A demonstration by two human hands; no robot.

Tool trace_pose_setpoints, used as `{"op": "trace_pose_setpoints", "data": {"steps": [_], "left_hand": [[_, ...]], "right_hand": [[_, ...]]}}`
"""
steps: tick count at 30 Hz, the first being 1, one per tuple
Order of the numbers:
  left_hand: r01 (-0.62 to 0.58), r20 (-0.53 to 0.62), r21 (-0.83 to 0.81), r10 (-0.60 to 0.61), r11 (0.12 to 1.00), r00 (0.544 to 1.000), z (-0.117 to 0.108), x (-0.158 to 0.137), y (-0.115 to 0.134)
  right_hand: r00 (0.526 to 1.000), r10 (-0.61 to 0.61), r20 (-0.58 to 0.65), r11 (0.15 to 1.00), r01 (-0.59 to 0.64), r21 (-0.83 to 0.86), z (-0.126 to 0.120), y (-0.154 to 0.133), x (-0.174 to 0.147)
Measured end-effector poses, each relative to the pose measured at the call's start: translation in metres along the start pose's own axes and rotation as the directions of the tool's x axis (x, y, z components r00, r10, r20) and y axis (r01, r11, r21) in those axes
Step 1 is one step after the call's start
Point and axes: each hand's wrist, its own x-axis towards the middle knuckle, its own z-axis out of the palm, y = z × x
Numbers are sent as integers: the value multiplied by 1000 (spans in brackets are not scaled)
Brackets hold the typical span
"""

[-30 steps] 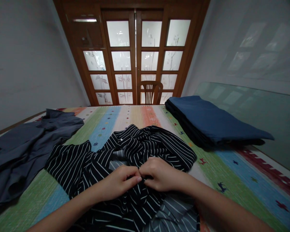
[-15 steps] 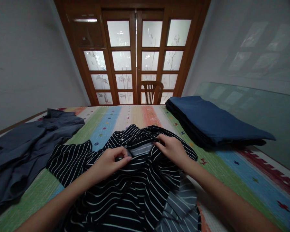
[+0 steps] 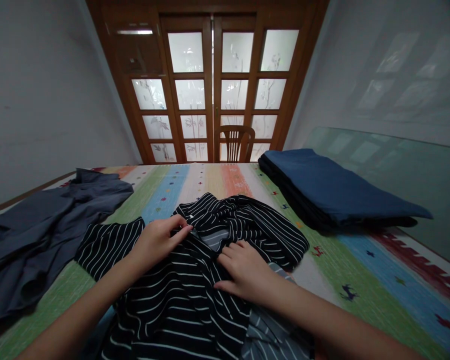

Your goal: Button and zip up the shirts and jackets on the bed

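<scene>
Home: glazed doors point(image 3: 218, 75), wooden chair point(image 3: 234, 142)

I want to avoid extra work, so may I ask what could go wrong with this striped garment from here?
The striped garment is bunched around its opening, so creases might set. Its sleeve lies close to the grey garment; a sideways pull could tangle them. The left hand is at the opening's edge; tugging there while the right hand rests on the cloth may stretch it.
</scene>
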Motion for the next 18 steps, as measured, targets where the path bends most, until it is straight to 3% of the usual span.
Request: {"op": "trace_pose_setpoints", "data": {"steps": [3, 9, 14, 18], "left_hand": [[-35, 71, 93, 28, 995, 997, 1, 1, -2], [-292, 223, 222, 243, 930, 944, 15, 0, 0], [-414, 245, 248, 357, 876, 901, 31, -7, 16], [-455, 247, 172, 409, 874, 878, 51, -15, 23]], "right_hand": [[999, -10, 31, 1000, 10, -13, 8, 3, -1], [995, 93, 40, 996, -93, -1, 16, -4, -2], [989, 115, 92, 993, -115, -14, 15, -9, -4], [988, 112, 109, 994, -111, -18, 12, -9, -3]]}}
